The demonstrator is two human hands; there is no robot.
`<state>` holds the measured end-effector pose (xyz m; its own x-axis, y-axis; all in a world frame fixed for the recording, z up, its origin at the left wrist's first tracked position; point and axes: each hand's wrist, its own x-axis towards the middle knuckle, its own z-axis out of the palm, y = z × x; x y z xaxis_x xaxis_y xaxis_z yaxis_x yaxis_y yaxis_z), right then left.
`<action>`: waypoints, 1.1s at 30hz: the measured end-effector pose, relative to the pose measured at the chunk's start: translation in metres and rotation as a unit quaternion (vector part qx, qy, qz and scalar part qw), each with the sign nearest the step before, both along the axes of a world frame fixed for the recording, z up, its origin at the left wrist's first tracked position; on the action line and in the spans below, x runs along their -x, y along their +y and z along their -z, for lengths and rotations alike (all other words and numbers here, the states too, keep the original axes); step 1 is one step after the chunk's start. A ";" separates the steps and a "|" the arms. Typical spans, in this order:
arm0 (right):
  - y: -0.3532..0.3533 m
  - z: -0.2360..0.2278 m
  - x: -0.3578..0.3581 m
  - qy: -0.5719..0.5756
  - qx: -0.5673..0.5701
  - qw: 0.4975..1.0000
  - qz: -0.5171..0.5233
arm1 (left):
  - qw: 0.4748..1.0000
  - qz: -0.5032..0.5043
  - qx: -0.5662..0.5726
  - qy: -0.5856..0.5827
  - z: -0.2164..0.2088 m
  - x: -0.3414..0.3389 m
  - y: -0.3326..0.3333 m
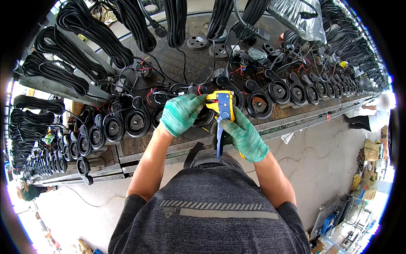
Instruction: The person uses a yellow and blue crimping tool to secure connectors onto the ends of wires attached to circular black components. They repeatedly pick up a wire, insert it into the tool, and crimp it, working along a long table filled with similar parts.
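Note:
My right hand (245, 137), in a green knit glove, is wrapped round the handles of a yellow and blue wire stripper (225, 101). Its yellow jaws point up and to the left, over the near edge of the bench. My left hand (181, 115), gloved alike, has its fingertips pinched together right at those jaws. A short red wire (199, 89) shows at the fingertips; its end at the jaws is hidden. Directly behind and below both hands are round black wheel-like housings, among them one housing (259, 105) to the right of the stripper.
More black housings (137, 122) line the bench's front edge both ways. Coiled black cables (175, 23) hang overhead across the far side. Metal discs (197, 42) and loose wires lie on the dark bench top (169, 57). Other people are at the far left and right edges.

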<state>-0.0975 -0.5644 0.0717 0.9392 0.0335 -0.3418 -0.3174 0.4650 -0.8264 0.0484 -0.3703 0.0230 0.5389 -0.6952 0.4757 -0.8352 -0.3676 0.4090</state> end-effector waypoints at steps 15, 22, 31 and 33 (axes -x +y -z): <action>0.013 0.011 -0.006 -0.037 -0.023 0.997 0.058 | 0.999 -0.005 0.001 0.035 0.004 -0.004 0.006; -0.006 0.038 0.031 -0.068 -0.087 0.976 0.190 | 0.980 -0.052 0.111 0.155 -0.008 -0.029 0.000; -0.036 0.069 0.125 0.005 -0.067 0.941 0.331 | 0.974 -0.125 0.143 0.123 0.000 -0.155 -0.025; -0.050 0.076 0.138 0.007 -0.066 0.936 0.347 | 0.986 -0.116 0.121 0.001 0.017 -0.174 -0.027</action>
<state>-0.2358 -0.6142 -0.0047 0.7460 -0.5394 -0.3906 0.0881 0.6613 -0.7449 0.2219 -0.3972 0.0062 0.6714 -0.4201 0.6105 -0.7391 -0.4403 0.5098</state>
